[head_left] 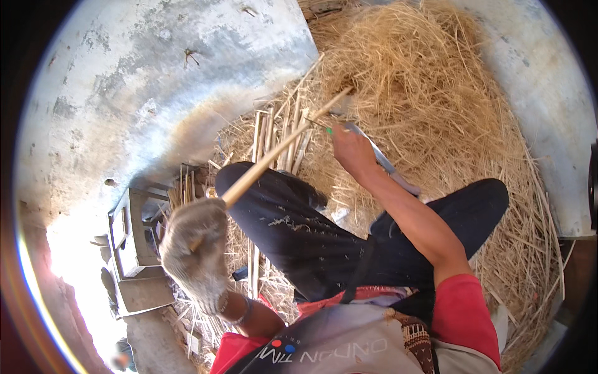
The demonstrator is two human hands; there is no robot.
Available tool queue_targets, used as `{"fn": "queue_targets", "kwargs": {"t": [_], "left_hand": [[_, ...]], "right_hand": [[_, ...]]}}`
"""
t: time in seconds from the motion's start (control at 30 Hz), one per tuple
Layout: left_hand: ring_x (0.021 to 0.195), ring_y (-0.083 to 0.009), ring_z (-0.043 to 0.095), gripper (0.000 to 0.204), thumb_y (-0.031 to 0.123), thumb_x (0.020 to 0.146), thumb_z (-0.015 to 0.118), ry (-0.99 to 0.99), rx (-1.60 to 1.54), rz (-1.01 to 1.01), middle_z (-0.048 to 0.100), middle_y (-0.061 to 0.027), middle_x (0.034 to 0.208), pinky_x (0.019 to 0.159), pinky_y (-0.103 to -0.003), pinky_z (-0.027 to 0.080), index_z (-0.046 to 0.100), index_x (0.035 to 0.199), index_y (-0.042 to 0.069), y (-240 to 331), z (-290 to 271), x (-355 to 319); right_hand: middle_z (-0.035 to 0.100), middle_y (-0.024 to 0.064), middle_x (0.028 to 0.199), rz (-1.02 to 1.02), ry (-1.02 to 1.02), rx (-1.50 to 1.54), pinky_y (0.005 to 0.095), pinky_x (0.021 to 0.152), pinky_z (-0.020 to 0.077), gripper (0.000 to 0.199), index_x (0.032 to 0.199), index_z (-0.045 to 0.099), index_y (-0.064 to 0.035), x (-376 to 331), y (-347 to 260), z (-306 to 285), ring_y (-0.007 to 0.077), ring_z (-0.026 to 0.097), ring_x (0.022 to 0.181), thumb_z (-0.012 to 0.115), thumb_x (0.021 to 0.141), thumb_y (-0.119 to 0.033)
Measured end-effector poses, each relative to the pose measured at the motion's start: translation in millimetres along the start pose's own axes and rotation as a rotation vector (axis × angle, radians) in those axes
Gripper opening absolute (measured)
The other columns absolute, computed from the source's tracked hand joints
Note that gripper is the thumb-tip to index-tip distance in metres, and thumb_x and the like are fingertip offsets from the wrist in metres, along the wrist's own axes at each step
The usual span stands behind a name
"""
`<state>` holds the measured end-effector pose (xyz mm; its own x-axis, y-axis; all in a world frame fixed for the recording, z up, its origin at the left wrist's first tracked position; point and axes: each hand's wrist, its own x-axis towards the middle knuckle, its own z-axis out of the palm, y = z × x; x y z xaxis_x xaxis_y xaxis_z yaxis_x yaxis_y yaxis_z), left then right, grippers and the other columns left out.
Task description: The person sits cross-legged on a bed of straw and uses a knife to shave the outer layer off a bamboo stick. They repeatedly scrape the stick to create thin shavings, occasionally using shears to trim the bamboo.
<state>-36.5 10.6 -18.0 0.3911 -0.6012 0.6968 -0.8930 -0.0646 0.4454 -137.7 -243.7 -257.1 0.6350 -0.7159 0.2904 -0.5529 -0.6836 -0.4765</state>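
My left hand, in a worn grey knit glove, is closed round the near end of a long pale bamboo stick. The stick slants up and away across my left knee. My bare right hand is closed beside the stick's far part. A thin dark tool with a green spot juts from its fingers and meets the stick; its exact kind is hard to make out. Beneath my right wrist runs a long grey-bladed knife with a brownish handle, close to the straw.
A big heap of straw-like shavings rises ahead and to the right. Several cut sticks lie beyond my left knee. A worn plastered wall stands at the left. A boxy wooden frame stands beside my left hand.
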Motion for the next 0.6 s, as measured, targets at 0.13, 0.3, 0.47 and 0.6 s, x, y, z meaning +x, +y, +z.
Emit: {"fn": "queue_targets", "kwargs": {"t": [0.13, 0.3, 0.47, 0.6], "left_hand": [[0.073, -0.0194, 0.07, 0.022, 0.022, 0.089, 0.071, 0.138, -0.086, -0.09, 0.073, -0.0113, 0.082, 0.069, -0.035, 0.058, 0.07, 0.087, 0.0, 2.2, 7.5, 0.5], [0.057, -0.0173, 0.064, 0.028, 0.023, 0.096, 0.066, 0.387, 0.055, 0.355, 0.068, -0.0122, 0.073, 0.047, -0.028, 0.048, 0.065, 0.077, 0.003, -7.9, -10.7, -8.5], [0.055, -0.0168, 0.06, 0.029, 0.023, 0.097, 0.063, 0.595, 0.071, 0.286, 0.064, -0.0114, 0.07, 0.046, -0.028, 0.046, 0.062, 0.075, 0.004, 21.4, -23.1, 8.3], [0.052, -0.0164, 0.058, 0.03, 0.023, 0.097, 0.06, 0.657, 0.088, 0.276, 0.061, -0.0107, 0.068, 0.044, -0.028, 0.044, 0.059, 0.074, 0.004, 31.0, -23.0, 12.0]], "right_hand": [[0.064, 0.025, 0.065, 0.051, -0.058, 0.056, 0.0517, 0.054, 0.0535, 0.019, 0.101, 0.052, 0.0005, 7.3, -17.6, -9.6, 0.0432, 0.067, 0.062, 0.05, 0.1, -0.019], [0.059, 0.027, 0.063, 0.132, -0.247, 0.411, 0.0544, 0.057, 0.0464, 0.03, 0.111, 0.052, 0.0039, -28.4, -55.8, -69.7, 0.0478, 0.061, 0.06, 0.05, 0.104, -0.026], [0.058, 0.0262, 0.062, -0.025, -0.206, 0.47, 0.0543, 0.056, 0.0446, 0.029, 0.109, 0.051, 0.0045, -71.9, -79.3, -98.4, 0.0464, 0.06, 0.06, 0.052, 0.103, -0.024], [0.06, 0.0249, 0.063, -0.024, -0.158, 0.436, 0.055, 0.056, 0.0493, 0.025, 0.101, 0.052, -0.0014, -73.5, -87.2, -105.7, 0.0476, 0.063, 0.063, 0.05, 0.103, -0.027]]}}
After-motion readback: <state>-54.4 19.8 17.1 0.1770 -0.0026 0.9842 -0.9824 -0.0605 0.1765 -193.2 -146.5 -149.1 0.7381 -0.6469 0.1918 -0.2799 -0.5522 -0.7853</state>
